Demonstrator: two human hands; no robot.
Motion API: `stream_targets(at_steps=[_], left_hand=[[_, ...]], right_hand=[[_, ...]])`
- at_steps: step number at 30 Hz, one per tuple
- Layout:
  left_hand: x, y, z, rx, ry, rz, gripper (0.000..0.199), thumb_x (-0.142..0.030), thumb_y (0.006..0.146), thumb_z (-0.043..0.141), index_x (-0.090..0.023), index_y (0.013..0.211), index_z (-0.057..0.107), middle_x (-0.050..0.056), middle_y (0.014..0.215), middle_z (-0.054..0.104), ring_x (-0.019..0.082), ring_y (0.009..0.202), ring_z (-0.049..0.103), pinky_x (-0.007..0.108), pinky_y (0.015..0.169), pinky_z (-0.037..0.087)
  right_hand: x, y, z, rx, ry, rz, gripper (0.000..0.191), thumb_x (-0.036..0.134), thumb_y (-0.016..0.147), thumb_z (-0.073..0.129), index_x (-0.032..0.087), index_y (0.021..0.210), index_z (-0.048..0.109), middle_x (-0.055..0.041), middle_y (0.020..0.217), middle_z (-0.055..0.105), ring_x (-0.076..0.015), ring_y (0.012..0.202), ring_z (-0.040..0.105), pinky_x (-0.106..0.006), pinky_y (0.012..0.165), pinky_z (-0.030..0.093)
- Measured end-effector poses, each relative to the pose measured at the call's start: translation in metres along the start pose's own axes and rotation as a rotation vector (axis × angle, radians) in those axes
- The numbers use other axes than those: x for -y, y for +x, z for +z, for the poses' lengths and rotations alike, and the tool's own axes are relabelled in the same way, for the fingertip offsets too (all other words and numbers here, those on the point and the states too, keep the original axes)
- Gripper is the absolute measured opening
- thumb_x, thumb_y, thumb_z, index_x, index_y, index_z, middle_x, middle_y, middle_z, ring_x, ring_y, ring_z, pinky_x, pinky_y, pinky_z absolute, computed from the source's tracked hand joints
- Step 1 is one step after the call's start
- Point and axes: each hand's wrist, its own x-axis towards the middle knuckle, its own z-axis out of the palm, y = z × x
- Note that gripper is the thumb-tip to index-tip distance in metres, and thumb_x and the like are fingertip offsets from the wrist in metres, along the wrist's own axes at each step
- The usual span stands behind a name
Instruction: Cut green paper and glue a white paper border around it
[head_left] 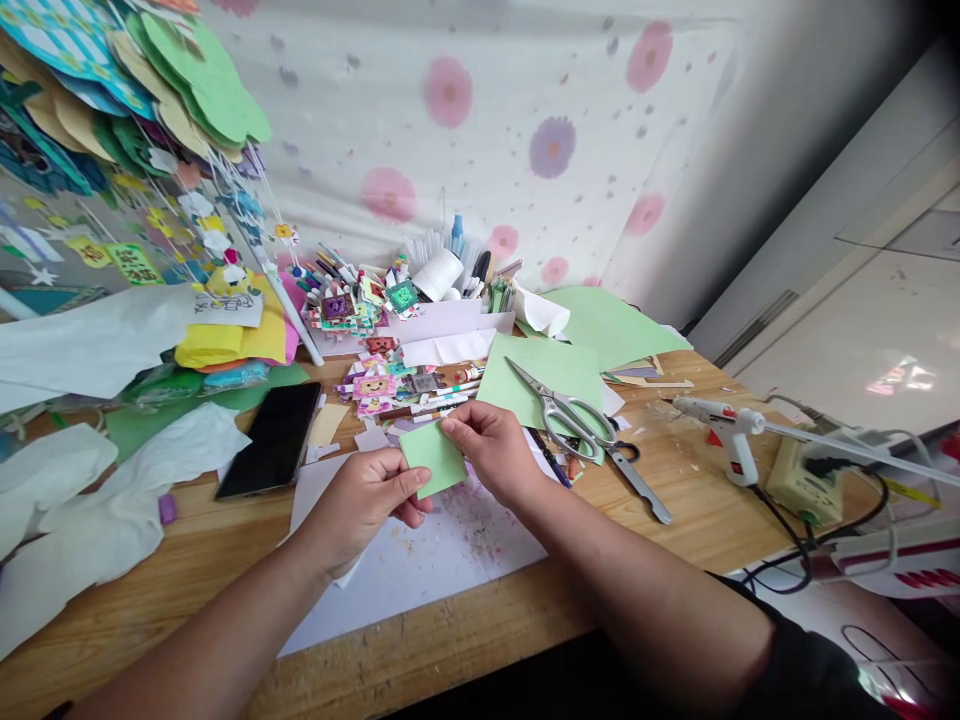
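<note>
Left hand (358, 505): pinches the card's (436, 456) left side, maybe to steady it.
Right hand (495, 450): pinches its top right corner, perhaps keeping it flat.
Card: over the paper (420, 575), near the desk's (480, 620) front edge.

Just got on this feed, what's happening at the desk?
A person's two bare hands hold a small green paper square over a stained white sheet, the left hand at its left edge and the right hand at its upper right corner. Silver scissors lie on larger green paper just beyond the right hand. A hot glue gun sits farther right, and a black smartphone lies left of the white sheet.
</note>
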Motion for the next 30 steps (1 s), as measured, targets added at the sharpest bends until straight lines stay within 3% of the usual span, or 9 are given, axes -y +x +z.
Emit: stream_targets(at_steps=[7,10,12,16,18,20,26,30], left_hand=[[-0.004,-0.002,0.002,-0.023,-0.009,0.007,0.026,-0.04,0.071,0.071,-0.016,0.064,0.064,0.002,0.056,0.068,0.013,0.048,0.061,0.023,0.051,0.049],[-0.003,-0.001,0.0,-0.033,-0.014,0.01,0.027,-0.041,0.07,0.072,-0.016,0.063,0.064,0.002,0.056,0.068,0.013,0.048,0.06,0.022,0.05,0.049],[0.0,0.0,-0.004,-0.06,-0.03,0.011,0.028,-0.042,0.069,0.074,-0.016,0.063,0.065,0.002,0.056,0.068,0.012,0.049,0.06,0.021,0.05,0.048],[0.003,0.004,-0.01,-0.152,-0.158,0.011,0.03,-0.042,0.065,0.079,-0.016,0.064,0.065,0.001,0.057,0.069,0.011,0.05,0.06,0.018,0.05,0.048],[0.002,0.005,-0.011,-0.181,-0.258,0.018,0.031,-0.041,0.061,0.082,-0.016,0.063,0.065,0.0,0.056,0.068,0.011,0.052,0.06,0.018,0.05,0.048],[0.0,0.004,-0.01,-0.195,-0.34,0.028,0.031,-0.04,0.059,0.085,-0.016,0.063,0.065,-0.001,0.055,0.066,0.011,0.054,0.062,0.017,0.05,0.048],[-0.004,0.0,-0.011,-0.215,-0.44,0.047,0.033,-0.038,0.057,0.086,-0.014,0.065,0.065,-0.001,0.054,0.065,0.012,0.055,0.063,0.019,0.051,0.05],[-0.007,-0.003,-0.013,-0.228,-0.471,0.075,0.031,-0.036,0.06,0.084,-0.014,0.063,0.063,0.0,0.054,0.065,0.013,0.055,0.063,0.02,0.051,0.049]], right_hand=[[-0.001,0.0,0.005,-0.003,-0.056,-0.008,0.023,0.036,0.079,0.061,0.018,0.066,0.055,0.0035,0.06,0.051,-0.0102,0.056,0.044,-0.021,0.052,0.036],[0.0,0.004,0.0,0.014,-0.228,-0.045,0.023,0.036,0.084,0.059,0.018,0.071,0.059,0.0027,0.063,0.056,-0.0106,0.057,0.049,-0.021,0.054,0.039],[0.002,0.009,-0.018,0.02,-0.496,-0.081,0.024,0.038,0.09,0.054,0.018,0.082,0.064,0.0008,0.073,0.064,-0.012,0.066,0.056,-0.021,0.061,0.043],[0.008,0.01,-0.085,-0.102,-0.94,-0.023,0.023,0.027,0.094,0.047,0.018,0.102,0.067,-0.0081,0.099,0.068,-0.019,0.092,0.061,-0.028,0.082,0.042],[0.005,0.005,-0.115,-0.146,-1.084,0.068,0.024,0.019,0.086,0.054,0.014,0.106,0.067,-0.0154,0.103,0.065,-0.0256,0.094,0.061,-0.034,0.082,0.041],[-0.001,0.0,-0.132,-0.131,-1.177,0.132,0.035,0.014,0.078,0.059,0.014,0.112,0.065,-0.0169,0.103,0.066,-0.0294,0.094,0.061,-0.036,0.079,0.041],[-0.013,0.002,-0.137,-0.135,-1.229,0.188,0.053,0.01,0.067,0.059,0.017,0.119,0.063,-0.0126,0.095,0.068,-0.0292,0.088,0.062,-0.036,0.075,0.042],[-0.004,-0.007,-0.133,-0.185,-1.066,0.15,0.048,0.018,0.075,0.055,0.017,0.123,0.057,-0.008,0.097,0.065,-0.0187,0.076,0.061,-0.03,0.069,0.047]])
